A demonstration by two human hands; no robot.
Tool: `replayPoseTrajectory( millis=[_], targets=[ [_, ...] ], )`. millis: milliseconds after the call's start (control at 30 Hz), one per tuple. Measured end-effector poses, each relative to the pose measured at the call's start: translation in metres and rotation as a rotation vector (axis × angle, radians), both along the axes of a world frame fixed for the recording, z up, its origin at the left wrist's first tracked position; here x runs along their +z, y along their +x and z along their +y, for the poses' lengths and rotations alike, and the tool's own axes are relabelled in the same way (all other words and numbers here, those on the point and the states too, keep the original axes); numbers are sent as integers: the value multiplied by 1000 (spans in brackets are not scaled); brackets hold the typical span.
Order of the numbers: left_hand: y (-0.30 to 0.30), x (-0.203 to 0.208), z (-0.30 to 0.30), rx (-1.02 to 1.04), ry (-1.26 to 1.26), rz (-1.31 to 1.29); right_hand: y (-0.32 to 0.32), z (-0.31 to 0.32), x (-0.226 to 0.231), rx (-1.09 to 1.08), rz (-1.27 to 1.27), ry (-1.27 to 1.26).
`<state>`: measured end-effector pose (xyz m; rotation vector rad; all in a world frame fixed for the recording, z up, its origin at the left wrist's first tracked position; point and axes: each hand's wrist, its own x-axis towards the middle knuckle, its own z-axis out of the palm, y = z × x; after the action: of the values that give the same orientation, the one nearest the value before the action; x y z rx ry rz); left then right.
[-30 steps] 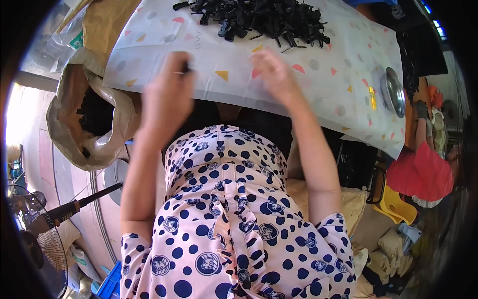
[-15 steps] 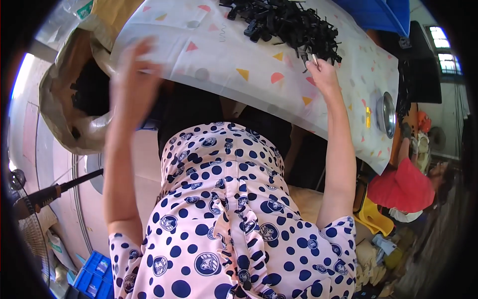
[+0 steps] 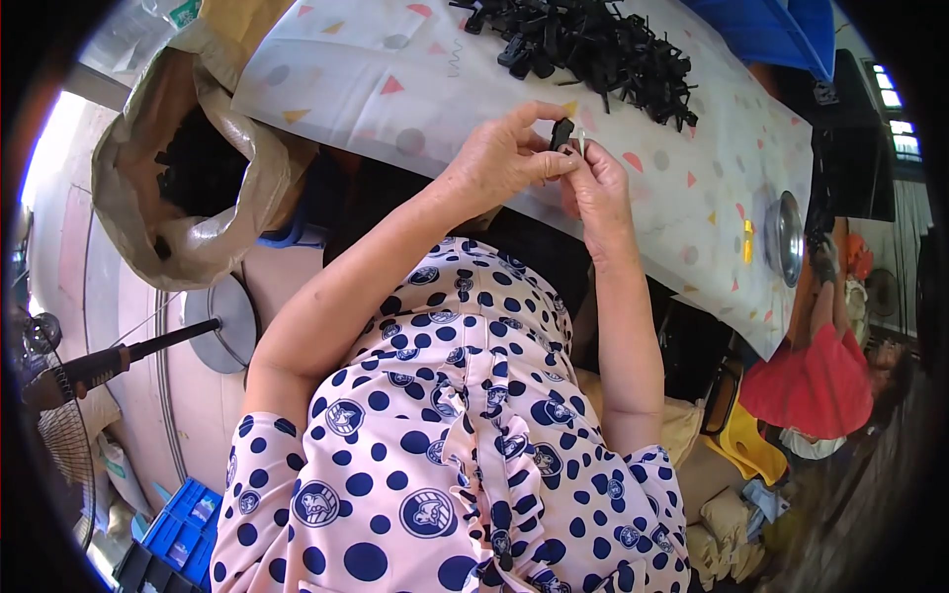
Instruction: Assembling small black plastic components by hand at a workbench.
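My left hand (image 3: 499,158) pinches a small black plastic part (image 3: 561,132) between thumb and fingers, just over the table's near edge. Close against it, my right hand (image 3: 601,193) is closed on a thin, pale blade-like tool (image 3: 581,143); its kind is too small to make out. The tool's tip stands beside the black part. Beyond my hands, a heap of similar black plastic parts (image 3: 603,54) lies on the patterned white tablecloth (image 3: 415,99).
An open woven sack (image 3: 267,188) with black parts inside stands at the left. On the table's right lie a metal bowl (image 3: 788,237) and a yellow tube (image 3: 747,241). A blue crate (image 3: 781,30) is at the far right. A person in red (image 3: 816,385) works beyond; a fan (image 3: 69,415) stands left.
My left hand has swung from near the sack to the middle, meeting my right. My right hand has drawn back from the heap, and a black part is now between them.
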<state>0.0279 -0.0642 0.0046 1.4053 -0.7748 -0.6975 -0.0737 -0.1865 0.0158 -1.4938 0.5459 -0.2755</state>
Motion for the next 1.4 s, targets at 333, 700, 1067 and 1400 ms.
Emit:
replayPoseTrajectory(
  millis=[333,700,1067,1400],
  targets=[
    [-15,5,2,20,29,243,-21,8,1,70,-154,10],
    [-25,-3,-2,81,19,-7,-24,10,-6,102,-127,-28],
    [-20,-1,11,454,196,-725,16,17,-37,72,-294,-527],
    [-4,4,16,478,178,-399,26,30,-1,122,-78,-50]
  ],
)
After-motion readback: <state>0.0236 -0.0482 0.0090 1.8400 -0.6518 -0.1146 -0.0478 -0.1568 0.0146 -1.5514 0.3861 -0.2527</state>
